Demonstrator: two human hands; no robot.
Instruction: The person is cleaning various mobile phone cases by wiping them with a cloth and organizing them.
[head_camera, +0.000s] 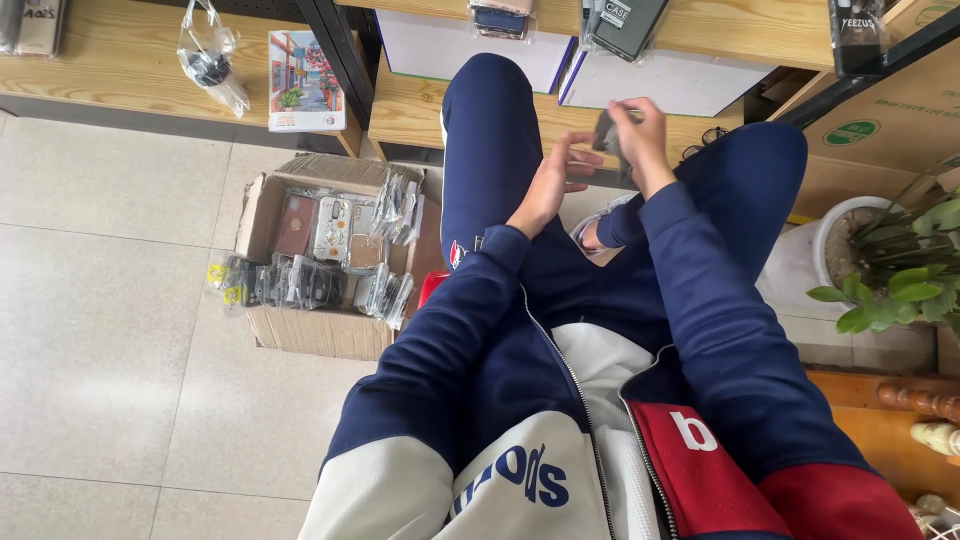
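We're seated, legs crossed, both hands out over our knee (500, 130); everything below is placed relative to that knee.

Right hand (640, 130): fingers curled shut round a small dark case (606, 130), held up just right of the knee, in front of the shelf (420, 110). Most of the case is hidden by the fingers, so we can't tell its exact shape.

Left hand (550, 185): flat, fingers spread, empty, resting just right of the knee and below the case. Fingertips are near the case, not touching as far as we can see.

Handling, our guess: light, thin, somewhat flexible shell, probably slick if it's bagged. Not fragile. Best gripped by the long edges, thumb against fingers, rather than pinching a corner.

Edges and room:
- Shelf lip sits right behind the knee, with packaged cases hanging above. Little clearance upward or forward.
- Carton (320, 250) of packed cases on the floor left of the knee, flaps open, a few packs spilling over its left edge.
- Bare tile beyond the carton, the widest free space.
- Plant (900, 270) in a white pot well right of the knee, leaves reaching toward our right arm.
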